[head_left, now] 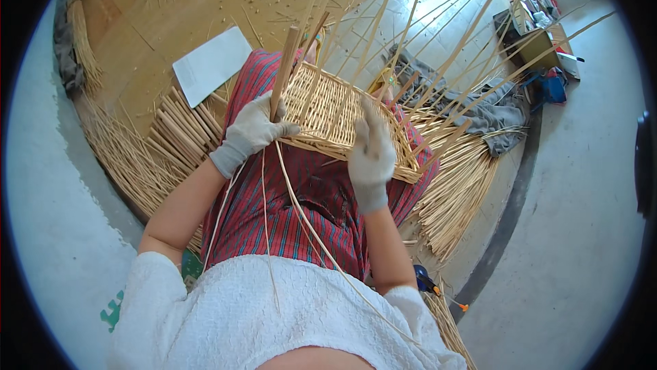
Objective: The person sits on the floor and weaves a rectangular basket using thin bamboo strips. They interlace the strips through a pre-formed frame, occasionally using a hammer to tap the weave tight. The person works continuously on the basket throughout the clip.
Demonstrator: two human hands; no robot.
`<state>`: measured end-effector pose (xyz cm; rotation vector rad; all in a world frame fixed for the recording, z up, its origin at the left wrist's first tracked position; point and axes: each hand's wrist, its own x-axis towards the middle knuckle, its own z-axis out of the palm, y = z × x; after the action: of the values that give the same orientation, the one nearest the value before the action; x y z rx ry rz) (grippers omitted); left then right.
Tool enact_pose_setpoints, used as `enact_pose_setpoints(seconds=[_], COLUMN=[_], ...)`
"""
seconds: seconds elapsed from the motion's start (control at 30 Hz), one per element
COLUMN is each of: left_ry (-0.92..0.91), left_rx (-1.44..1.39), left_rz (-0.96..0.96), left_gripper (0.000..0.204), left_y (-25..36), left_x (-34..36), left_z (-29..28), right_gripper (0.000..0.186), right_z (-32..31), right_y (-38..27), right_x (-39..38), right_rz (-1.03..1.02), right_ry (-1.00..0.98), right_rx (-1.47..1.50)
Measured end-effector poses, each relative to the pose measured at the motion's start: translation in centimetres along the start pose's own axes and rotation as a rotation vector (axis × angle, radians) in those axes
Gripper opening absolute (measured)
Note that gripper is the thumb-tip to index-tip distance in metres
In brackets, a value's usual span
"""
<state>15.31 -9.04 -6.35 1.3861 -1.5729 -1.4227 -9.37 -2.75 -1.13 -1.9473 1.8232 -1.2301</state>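
A wicker basket [325,103] with a rectangular woven base lies across my lap, long pale stakes fanning up and outward from it. My left hand [256,127], in a white knit glove, is closed around a thick corner stick [283,62] at the basket's near left. Its thumb points right along the near edge. Over the near right part of the weave is my right hand [372,145], gloved too, with fingers stretched out and slightly blurred; whether it touches the basket I cannot tell. Loose weaving strands [295,199] hang from beside my left hand down over my lap.
Bundles of wicker rods lie left [130,158] and right [458,199]. Thick short sticks [181,130] and a white board [212,65] are at left. Grey cloth [472,106] lies right, near a box of items [537,45]. An orange-tipped tool [438,289] lies low right.
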Motion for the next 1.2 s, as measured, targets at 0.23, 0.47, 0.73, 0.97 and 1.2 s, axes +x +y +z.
enact_pose_setpoints(seconds=[0.23,0.47,0.73,0.97,1.2], left_ry=[-0.363,0.061,0.497,0.098,0.204], left_rx=[-0.233,0.227,1.188,1.123,1.259], left_rz=[-0.034,0.068,0.747,0.573,0.626], left_gripper=[0.052,0.067,0.097,0.086,0.042], left_y=[1.2,-0.1,3.3,2.9,1.5], left_x=[-0.3,-1.1,-4.4,-2.1,-2.0], left_z=[-3.8,0.7,3.9,9.9,9.6], right_gripper=[0.061,0.033,0.013,0.055,0.048], right_z=[-2.8,-2.3,-4.4,-2.1,-8.9], right_y=[-0.4,0.8,4.7,2.1,7.1], right_x=[-9.2,-9.5,-2.8,10.0,-1.0], right_rz=[0.466,0.702,0.575,-0.046,0.486], right_ry=[-0.054,0.018,0.200,0.029,0.027], right_rx=[0.447,0.968,0.678,-0.068,0.407])
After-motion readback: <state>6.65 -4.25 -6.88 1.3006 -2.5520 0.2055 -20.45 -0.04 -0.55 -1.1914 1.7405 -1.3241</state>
